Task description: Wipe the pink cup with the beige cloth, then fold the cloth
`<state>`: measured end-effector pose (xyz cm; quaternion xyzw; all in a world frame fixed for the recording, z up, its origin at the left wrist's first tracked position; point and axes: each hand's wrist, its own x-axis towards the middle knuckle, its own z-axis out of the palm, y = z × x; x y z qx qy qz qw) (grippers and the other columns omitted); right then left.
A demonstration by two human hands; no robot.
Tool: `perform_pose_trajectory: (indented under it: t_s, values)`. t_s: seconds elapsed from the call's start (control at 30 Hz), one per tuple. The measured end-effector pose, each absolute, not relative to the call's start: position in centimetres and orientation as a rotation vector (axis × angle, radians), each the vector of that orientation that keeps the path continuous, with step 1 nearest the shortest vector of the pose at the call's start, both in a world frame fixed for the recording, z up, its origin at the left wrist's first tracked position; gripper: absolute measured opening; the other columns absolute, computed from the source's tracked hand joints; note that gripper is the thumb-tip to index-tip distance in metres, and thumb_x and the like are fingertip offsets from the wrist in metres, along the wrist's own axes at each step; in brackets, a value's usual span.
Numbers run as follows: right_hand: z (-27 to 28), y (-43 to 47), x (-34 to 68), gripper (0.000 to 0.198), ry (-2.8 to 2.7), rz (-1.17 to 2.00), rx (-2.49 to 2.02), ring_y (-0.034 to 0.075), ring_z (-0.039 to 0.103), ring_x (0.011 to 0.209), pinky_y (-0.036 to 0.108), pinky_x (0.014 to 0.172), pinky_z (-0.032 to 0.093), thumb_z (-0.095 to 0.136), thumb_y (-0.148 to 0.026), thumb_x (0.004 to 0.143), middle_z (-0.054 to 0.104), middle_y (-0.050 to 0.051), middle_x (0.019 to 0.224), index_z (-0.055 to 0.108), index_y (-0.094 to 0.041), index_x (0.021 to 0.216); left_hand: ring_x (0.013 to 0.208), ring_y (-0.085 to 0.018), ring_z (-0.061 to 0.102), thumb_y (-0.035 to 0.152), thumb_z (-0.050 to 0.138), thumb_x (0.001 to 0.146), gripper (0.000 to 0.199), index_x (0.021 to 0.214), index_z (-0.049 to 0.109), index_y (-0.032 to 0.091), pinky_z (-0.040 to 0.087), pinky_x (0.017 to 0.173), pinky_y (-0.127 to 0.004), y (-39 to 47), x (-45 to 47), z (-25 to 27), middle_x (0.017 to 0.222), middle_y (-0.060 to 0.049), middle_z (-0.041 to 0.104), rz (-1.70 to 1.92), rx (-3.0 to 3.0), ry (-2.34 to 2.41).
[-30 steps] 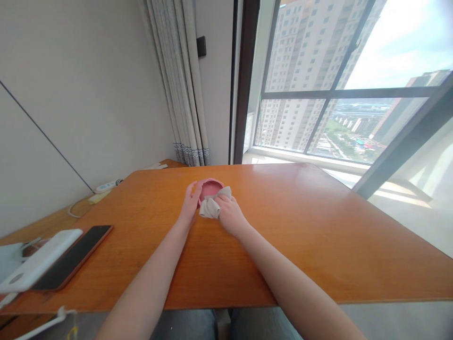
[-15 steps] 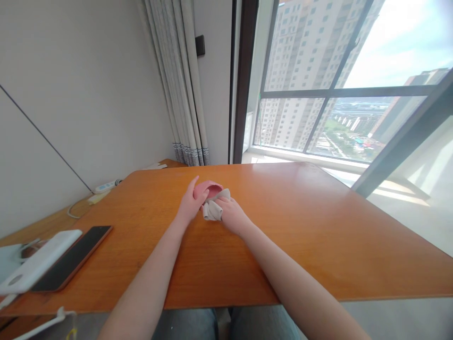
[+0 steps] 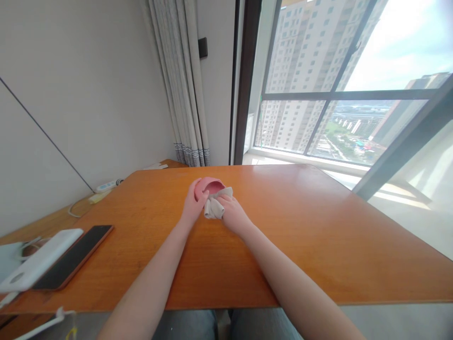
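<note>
So the pink bowl [image 3: 209, 184] lies between left grip [image 3: 194, 202] and cloth [image 3: 214, 208].

Bare hands [image 3: 233, 215] and forearms [image 3: 152, 278], faded blue-grey trousers [image 3: 191, 326], probably denim, with one tiny pale fleck [image 3: 171, 327].

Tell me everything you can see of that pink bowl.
The pink bowl looks smooth and matte, perhaps plastic or silicone, with a rounded outside and a darker hollow. It is tilted, its opening partly in view. The left hand grips its left side; a pale cloth in the right hand covers part of its near edge. Whether its underside touches the wooden table cannot be told.
</note>
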<state>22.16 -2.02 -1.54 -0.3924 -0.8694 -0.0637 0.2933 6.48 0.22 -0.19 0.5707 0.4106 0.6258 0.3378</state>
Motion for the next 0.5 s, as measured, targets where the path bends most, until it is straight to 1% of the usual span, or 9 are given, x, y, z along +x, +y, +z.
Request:
perform_pose_trajectory:
  t_s: [0.13, 0.2, 0.27, 0.33, 0.4, 0.47, 0.5]
  values:
    - [-0.9, -2.3, 22.5, 0.021, -2.322, -0.151, -0.962, 0.019, 0.050, 0.104, 0.034, 0.087, 0.034, 0.047, -0.018, 0.087, 0.063, 0.007, 0.100, 0.059, -0.020, 0.104, 0.109, -0.026, 0.052, 0.030, 0.064, 0.070, 0.033, 0.102, 0.060, 0.022, 0.044, 0.090, -0.036, 1.3, 5.3, -0.5, 0.108, -0.005, 0.060, 1.550, 1.366, 1.074]
    - [-0.7, -2.6, 22.6, 0.028, -2.246, -0.077, -0.927, 0.019, 0.049, 0.110, 0.036, 0.094, 0.033, 0.049, -0.017, 0.085, 0.063, 0.006, 0.108, 0.057, -0.021, 0.112, 0.102, -0.024, 0.055, 0.035, 0.063, 0.071, 0.032, 0.099, 0.060, 0.021, 0.046, 0.085, -0.034, 1.8, 5.2, -1.1, 0.101, -0.005, 0.062, 1.562, 1.297, 1.077]
    - [-0.6, -2.9, 22.9, 0.040, -2.103, -0.010, -0.928, 0.020, 0.047, 0.117, 0.038, 0.100, 0.031, 0.050, -0.015, 0.082, 0.060, 0.006, 0.117, 0.051, -0.023, 0.121, 0.097, -0.022, 0.056, 0.040, 0.062, 0.071, 0.035, 0.099, 0.060, 0.020, 0.046, 0.082, -0.033, 2.2, 5.3, -1.7, 0.096, -0.004, 0.062, 1.585, 1.229, 1.093]
    - [-0.7, -3.0, 23.1, 0.052, -1.900, 0.024, -0.994, 0.022, 0.039, 0.125, 0.041, 0.103, 0.029, 0.047, -0.012, 0.079, 0.053, 0.006, 0.127, 0.043, -0.024, 0.130, 0.093, -0.020, 0.057, 0.045, 0.062, 0.072, 0.038, 0.100, 0.059, 0.019, 0.045, 0.081, -0.032, 2.4, 5.4, -2.2, 0.095, -0.004, 0.062, 1.571, 1.183, 1.097]
    - [-1.1, -2.8, 23.3, 0.064, -1.744, 0.055, -1.053, 0.023, 0.028, 0.133, 0.045, 0.106, 0.027, 0.044, -0.009, 0.078, 0.044, 0.006, 0.137, 0.031, -0.025, 0.138, 0.090, -0.020, 0.058, 0.046, 0.062, 0.071, 0.039, 0.098, 0.060, 0.018, 0.045, 0.079, -0.031, 2.5, 5.5, -2.5, 0.093, -0.004, 0.063, 1.518, 1.172, 1.072]
    - [-1.7, -2.4, 23.3, 0.071, -1.727, 0.117, -1.064, 0.023, 0.021, 0.137, 0.046, 0.107, 0.028, 0.044, -0.008, 0.076, 0.035, 0.006, 0.144, 0.023, -0.025, 0.142, 0.088, -0.020, 0.058, 0.046, 0.063, 0.071, 0.039, 0.096, 0.061, 0.017, 0.045, 0.078, -0.031, 2.4, 5.8, -2.5, 0.092, -0.004, 0.064, 1.466, 1.173, 1.007]
    - [-2.0, -2.2, 23.2, 0.072, -1.764, 0.157, -1.057, 0.023, 0.018, 0.138, 0.046, 0.107, 0.028, 0.044, -0.008, 0.076, 0.031, 0.005, 0.146, 0.022, -0.026, 0.142, 0.087, -0.019, 0.058, 0.045, 0.064, 0.070, 0.038, 0.095, 0.061, 0.017, 0.044, 0.077, -0.030, 2.3, 6.0, -2.4, 0.090, -0.004, 0.064, 1.455, 1.166, 0.967]
